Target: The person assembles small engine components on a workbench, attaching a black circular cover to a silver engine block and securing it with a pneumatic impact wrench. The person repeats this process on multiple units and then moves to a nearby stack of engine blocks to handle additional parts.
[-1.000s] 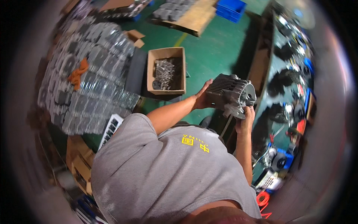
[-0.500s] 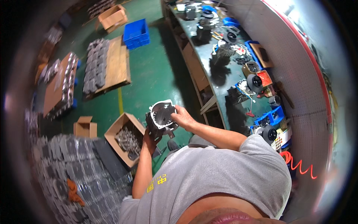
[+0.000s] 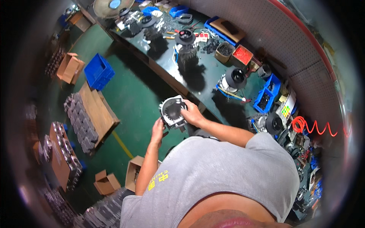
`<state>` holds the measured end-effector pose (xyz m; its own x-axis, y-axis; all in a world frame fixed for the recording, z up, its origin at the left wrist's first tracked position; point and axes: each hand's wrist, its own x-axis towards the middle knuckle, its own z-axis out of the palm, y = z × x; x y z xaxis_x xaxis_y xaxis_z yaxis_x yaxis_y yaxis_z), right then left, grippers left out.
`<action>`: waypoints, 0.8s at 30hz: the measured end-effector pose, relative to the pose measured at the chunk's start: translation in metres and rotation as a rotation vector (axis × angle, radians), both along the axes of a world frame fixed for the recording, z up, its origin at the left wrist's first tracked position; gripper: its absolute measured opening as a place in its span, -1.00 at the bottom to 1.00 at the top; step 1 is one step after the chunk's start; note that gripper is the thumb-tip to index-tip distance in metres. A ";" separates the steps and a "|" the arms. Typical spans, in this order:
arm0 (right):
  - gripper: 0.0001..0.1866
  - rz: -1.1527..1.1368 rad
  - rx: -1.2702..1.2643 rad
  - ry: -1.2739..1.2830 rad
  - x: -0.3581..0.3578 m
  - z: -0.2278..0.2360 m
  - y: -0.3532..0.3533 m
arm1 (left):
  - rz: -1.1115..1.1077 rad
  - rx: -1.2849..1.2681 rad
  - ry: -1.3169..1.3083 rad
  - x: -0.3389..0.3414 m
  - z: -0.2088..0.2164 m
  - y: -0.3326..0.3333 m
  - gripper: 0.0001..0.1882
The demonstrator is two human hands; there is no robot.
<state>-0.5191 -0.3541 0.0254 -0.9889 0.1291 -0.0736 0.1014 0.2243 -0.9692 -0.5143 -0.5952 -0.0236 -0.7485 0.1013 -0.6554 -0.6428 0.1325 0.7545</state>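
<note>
A cast-metal housing (image 3: 167,118), with a round hollow inside and a pale machined rim, is held up in front of my body, its opening facing up. My right hand (image 3: 194,114) grips its right wall, the thumb over the rim into the hollow. My left hand (image 3: 157,132) is at the lower left of the housing with fingers apart; whether the fingertips touch it I cannot tell. Several similar units topped with black round parts, such as a motor assembly (image 3: 232,79), stand on the green workbench (image 3: 205,88) to my right.
Blue bins (image 3: 266,95) of small parts, a red-filled box (image 3: 242,55) and a coiled red hose (image 3: 300,124) lie along the bench by the perforated wall. Left on the floor are a blue crate (image 3: 99,71), grey castings on a pallet (image 3: 99,110) and cardboard boxes (image 3: 107,183).
My view and body have turned right, toward the workbench. The housing has come along in my right hand. My left hand has shifted from beneath the housing to its lower left side, fingers loosened.
</note>
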 end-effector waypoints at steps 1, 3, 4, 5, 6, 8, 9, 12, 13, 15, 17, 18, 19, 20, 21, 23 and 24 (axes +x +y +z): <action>-0.41 -0.059 -0.029 -0.043 -0.004 0.003 0.009 | -0.076 0.040 0.000 -0.015 0.011 0.011 -0.46; -0.40 -0.170 -0.025 0.013 -0.017 0.002 0.025 | -0.182 0.026 0.007 -0.047 0.024 0.033 -0.41; -0.40 -0.200 -0.078 0.014 -0.022 -0.002 0.031 | -0.242 0.024 -0.001 -0.061 0.026 0.039 -0.41; -0.41 -0.248 -0.052 0.012 -0.024 -0.005 0.037 | -0.297 0.029 -0.007 -0.072 0.028 0.044 -0.39; -0.41 -0.286 -0.023 0.015 -0.030 0.002 0.042 | -0.341 0.037 -0.008 -0.085 0.028 0.049 -0.37; -0.39 -0.387 0.063 0.023 -0.038 0.001 0.051 | -0.464 0.033 -0.009 -0.116 0.022 0.060 -0.34; -0.39 -0.428 0.009 0.023 -0.040 0.000 0.054 | -0.513 0.030 -0.013 -0.128 0.021 0.066 -0.35; -0.38 -0.535 -0.030 -0.009 -0.056 -0.006 0.060 | -0.644 0.053 -0.012 -0.174 0.016 0.078 -0.38; -0.38 -0.561 -0.027 -0.020 -0.061 -0.008 0.061 | -0.682 0.076 -0.016 -0.190 0.012 0.081 -0.38; -0.39 -0.646 0.073 -0.013 -0.071 -0.015 0.060 | -0.724 0.094 -0.006 -0.216 0.014 0.086 -0.41; -0.40 -0.749 0.076 -0.009 -0.081 -0.020 0.060 | -0.847 0.082 0.027 -0.247 0.023 0.089 -0.43; -0.40 -0.792 0.041 -0.006 -0.086 -0.021 0.058 | -0.899 0.073 0.040 -0.260 0.029 0.085 -0.44; -0.45 -0.841 0.085 0.002 -0.091 -0.027 0.059 | -0.912 0.085 0.037 -0.273 0.034 0.083 -0.50; -0.48 -0.861 0.102 -0.024 -0.092 -0.032 0.062 | -0.977 0.049 0.087 -0.288 0.036 0.081 -0.53; -0.49 -0.886 0.062 -0.018 -0.095 -0.033 0.062 | -1.040 0.006 0.136 -0.304 0.039 0.076 -0.56; -0.50 -0.931 0.034 0.001 -0.103 -0.038 0.065 | -1.087 -0.039 0.286 -0.330 0.042 0.074 -0.68; -0.49 -0.978 0.044 -0.017 -0.108 -0.036 0.065 | -0.966 -0.005 0.298 -0.342 0.041 0.077 -0.73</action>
